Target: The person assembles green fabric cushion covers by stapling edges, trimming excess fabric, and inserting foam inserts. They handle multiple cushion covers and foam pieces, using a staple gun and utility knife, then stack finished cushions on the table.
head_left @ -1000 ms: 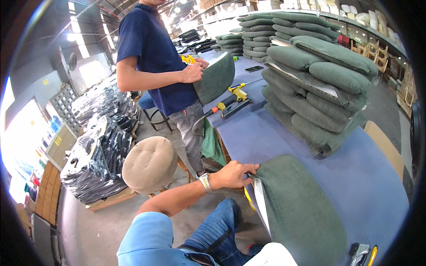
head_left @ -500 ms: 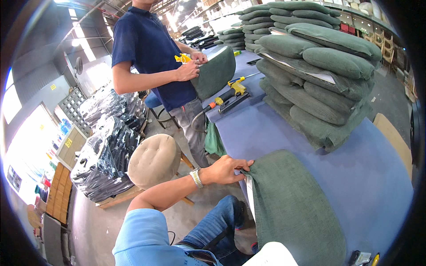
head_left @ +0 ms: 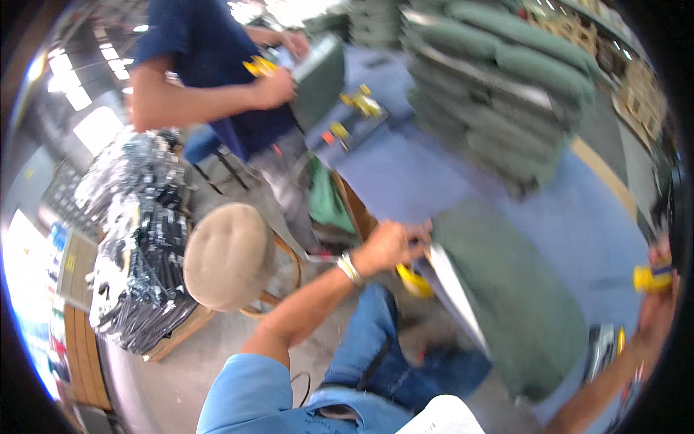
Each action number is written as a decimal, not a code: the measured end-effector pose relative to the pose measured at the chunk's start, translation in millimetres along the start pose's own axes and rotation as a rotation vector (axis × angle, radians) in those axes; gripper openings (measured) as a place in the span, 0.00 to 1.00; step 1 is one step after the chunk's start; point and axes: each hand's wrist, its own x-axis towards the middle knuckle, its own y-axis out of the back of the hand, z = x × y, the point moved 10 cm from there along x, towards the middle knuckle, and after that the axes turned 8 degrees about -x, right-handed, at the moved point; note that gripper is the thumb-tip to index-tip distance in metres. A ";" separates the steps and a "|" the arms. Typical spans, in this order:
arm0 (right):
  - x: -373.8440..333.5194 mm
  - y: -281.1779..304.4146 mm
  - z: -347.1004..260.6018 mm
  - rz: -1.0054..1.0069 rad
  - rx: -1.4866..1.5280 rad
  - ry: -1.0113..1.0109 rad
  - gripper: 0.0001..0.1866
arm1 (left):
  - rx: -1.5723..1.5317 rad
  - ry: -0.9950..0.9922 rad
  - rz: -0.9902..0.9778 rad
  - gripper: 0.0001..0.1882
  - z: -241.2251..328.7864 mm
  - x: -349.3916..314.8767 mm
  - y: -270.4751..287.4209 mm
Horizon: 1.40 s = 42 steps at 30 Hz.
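Observation:
A green fabric-covered cushion panel [head_left: 510,304] lies on the blue-grey table top along its near edge, with a strip of its white underside [head_left: 460,293] showing. At its far left corner my left hand [head_left: 396,244] pinches the green fabric, the fingers blurred. By the right rim of the picture, my right hand [head_left: 656,307] is closed round a yellow tool with a dark blue part [head_left: 653,279]; its kind is too blurred to make out. My right hand is apart from the cushion.
A tall stack of green cushions [head_left: 499,94] stands farther back on the table [head_left: 390,173]. Beyond my left hand a co-worker [head_left: 210,79] holds another green panel; a yellow staple gun [head_left: 365,105] lies nearby. A round beige stool [head_left: 230,257] stands left. Small tools [head_left: 601,351] lie at right.
My right hand has come into view at the far right with a yellow tool. My left hand still grips the cushion's corner, where more white underside shows. The whole view has shifted.

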 end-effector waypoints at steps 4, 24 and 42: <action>-5.1 -226.1 -27.4 -0.391 0.783 0.027 0.09 | 0.014 0.072 0.029 0.14 -24.6 -18.6 10.0; -45.0 -391.3 38.3 -0.033 0.347 0.127 0.11 | -0.035 -0.078 0.099 0.13 -14.6 -8.3 6.9; -62.0 -371.8 52.9 0.139 0.408 0.083 0.11 | 0.037 -0.057 0.030 0.17 -11.4 -6.4 2.2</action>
